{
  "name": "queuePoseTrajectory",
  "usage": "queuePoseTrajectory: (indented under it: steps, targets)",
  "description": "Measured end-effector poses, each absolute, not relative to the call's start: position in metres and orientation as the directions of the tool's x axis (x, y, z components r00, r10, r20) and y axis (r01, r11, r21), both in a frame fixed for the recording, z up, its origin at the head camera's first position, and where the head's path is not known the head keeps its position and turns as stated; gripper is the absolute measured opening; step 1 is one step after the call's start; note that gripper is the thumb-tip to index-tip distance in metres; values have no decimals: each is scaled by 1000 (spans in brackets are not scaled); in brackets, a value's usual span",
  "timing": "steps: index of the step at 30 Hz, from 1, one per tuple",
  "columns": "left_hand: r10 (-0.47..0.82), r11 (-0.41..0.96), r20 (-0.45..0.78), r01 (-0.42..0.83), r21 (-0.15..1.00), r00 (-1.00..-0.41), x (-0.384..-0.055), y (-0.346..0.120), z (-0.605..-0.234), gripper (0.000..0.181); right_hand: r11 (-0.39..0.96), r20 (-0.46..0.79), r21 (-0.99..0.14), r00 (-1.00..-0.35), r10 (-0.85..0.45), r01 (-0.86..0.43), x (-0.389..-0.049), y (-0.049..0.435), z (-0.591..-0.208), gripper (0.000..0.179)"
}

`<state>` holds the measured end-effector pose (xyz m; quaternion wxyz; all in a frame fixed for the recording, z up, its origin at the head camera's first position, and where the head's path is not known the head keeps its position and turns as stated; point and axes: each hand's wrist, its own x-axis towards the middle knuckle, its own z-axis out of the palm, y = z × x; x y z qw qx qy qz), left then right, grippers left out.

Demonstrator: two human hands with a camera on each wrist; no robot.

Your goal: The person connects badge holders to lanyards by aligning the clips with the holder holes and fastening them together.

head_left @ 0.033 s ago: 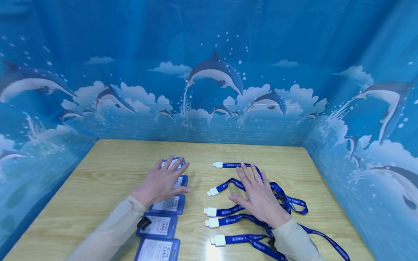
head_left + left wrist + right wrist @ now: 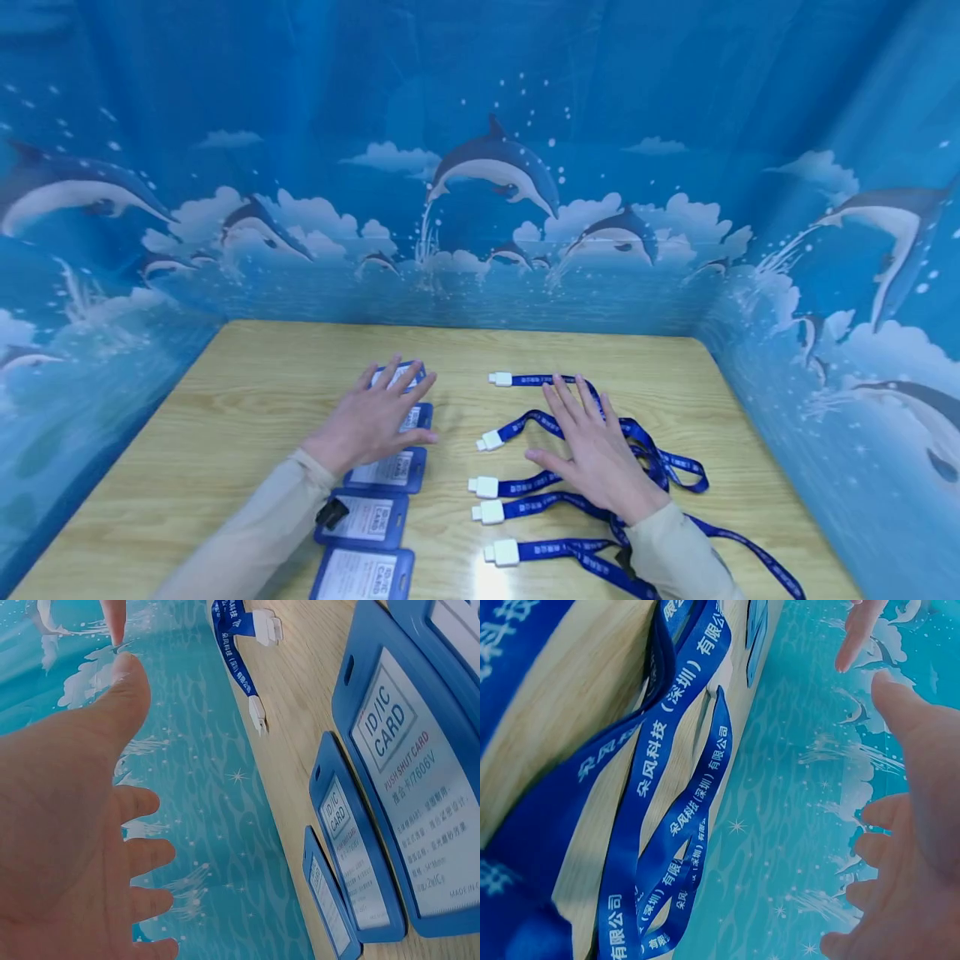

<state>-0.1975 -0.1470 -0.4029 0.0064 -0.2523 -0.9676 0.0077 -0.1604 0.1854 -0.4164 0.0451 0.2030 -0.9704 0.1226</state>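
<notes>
My left hand (image 2: pixel 375 421) hovers with fingers spread over a column of blue ID card holders (image 2: pixel 365 518), partly covering the far ones. In the left wrist view the card holders (image 2: pixel 409 780) lie below that hand, with white inserts printed "ID/IC CARD". My right hand (image 2: pixel 596 446) is held with spread fingers above several blue lanyards (image 2: pixel 551 500) that have white plastic clips (image 2: pixel 489 512) pointing left. The right wrist view shows the lanyard straps (image 2: pixel 656 750), with white lettering, lying loosely looped and crossing beneath the hand. Neither hand holds anything.
The card holders and lanyards lie on a light wood-grain table (image 2: pixel 255 400). A blue curtain (image 2: pixel 360 92) printed with dolphins and clouds encloses its back and both sides. A strip of bare wood runs between the holders and the clips.
</notes>
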Motion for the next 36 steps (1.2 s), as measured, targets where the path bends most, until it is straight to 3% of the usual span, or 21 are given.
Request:
queuePoseTrajectory:
  steps: [8,18,27,36]
  targets:
    - [476,879,37,476,2,-879,-198,-151,-398,98,869,175,-264,-907,-384,-419,-166,181,-415,83]
    - [437,899,16,437,9,-899,-195,-160,-384,90,811,350,-304,-850,-394,-501,-200,165,-411,52]
    - [425,904,46,426,29,-904,-192,-160,-384,78,810,265,-301,-860,-436,-504,-247,139,-412,40]
    - [428,903,78,430,8,-900,-188,-165,-384,61,835,111,-320,-893,-436,-447,-285,131,-445,40]
